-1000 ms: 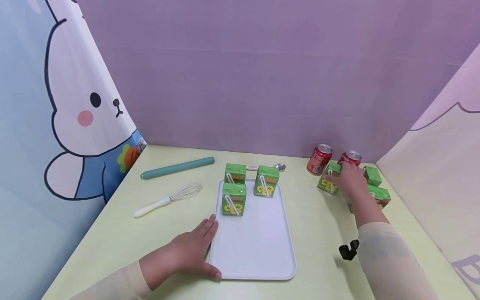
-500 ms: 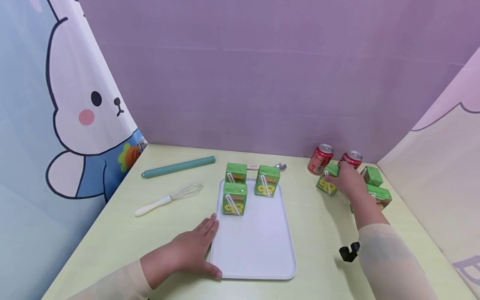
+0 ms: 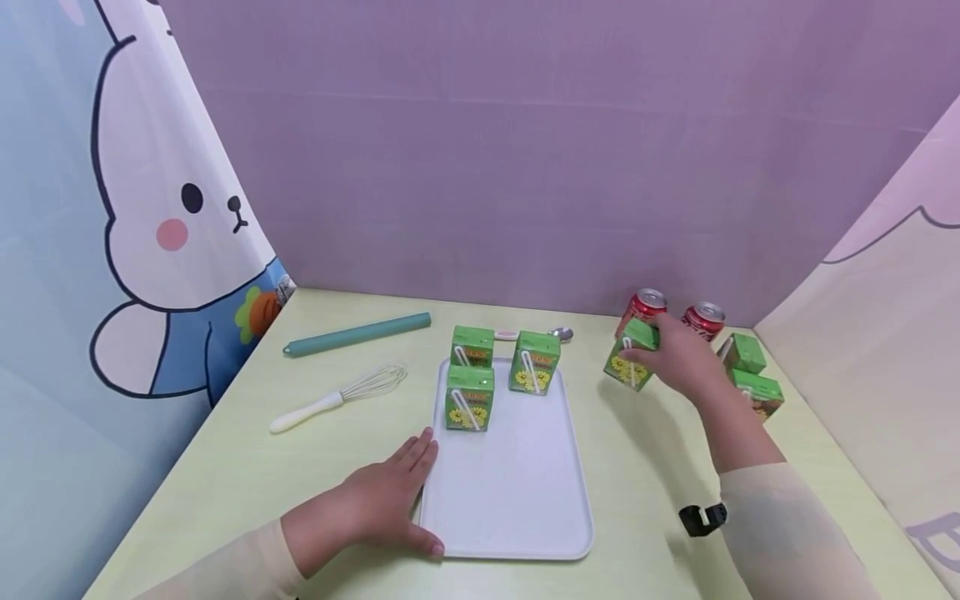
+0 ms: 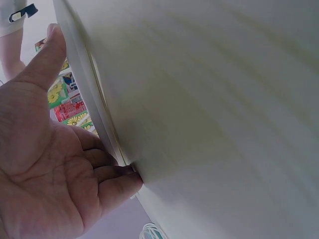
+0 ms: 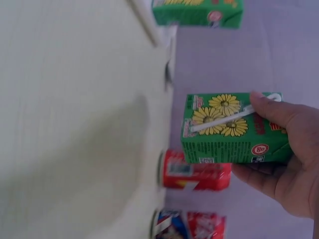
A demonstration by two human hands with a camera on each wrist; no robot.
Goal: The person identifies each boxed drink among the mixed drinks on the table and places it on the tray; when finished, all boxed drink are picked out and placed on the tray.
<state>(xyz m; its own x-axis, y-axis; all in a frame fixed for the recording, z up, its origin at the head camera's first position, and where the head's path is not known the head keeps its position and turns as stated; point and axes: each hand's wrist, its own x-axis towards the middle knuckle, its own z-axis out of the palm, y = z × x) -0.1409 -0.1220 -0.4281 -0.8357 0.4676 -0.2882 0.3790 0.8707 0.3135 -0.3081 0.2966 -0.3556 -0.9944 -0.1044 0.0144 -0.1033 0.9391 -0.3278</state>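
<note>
My right hand point(image 3: 678, 354) grips a green drink carton point(image 3: 632, 356) with a white straw and yellow flowers on its front. In the right wrist view that carton point(image 5: 234, 127) is off the table, thumb on the straw side and fingers behind. Along the left edge of the white tray point(image 3: 517, 492) rests my left hand point(image 3: 386, 500), fingers extended and thumb at the near corner. The left wrist view shows the left hand point(image 4: 65, 164) against the tray's rim. On the tray's far part stand three similar cartons: front left point(image 3: 468, 400), back left point(image 3: 472, 346) and right point(image 3: 534, 364).
Two red cans point(image 3: 703, 320) stand at the back right, one partly behind the held carton. More green cartons point(image 3: 757, 392) are by the right edge. A whisk point(image 3: 337, 400) and a teal rod point(image 3: 356, 334) lie on the left. Behind the tray lies a spoon point(image 3: 560, 333).
My right hand has lifted the drink carton from beside the cans and moved it left, toward the tray. The left hand and tray have stayed put.
</note>
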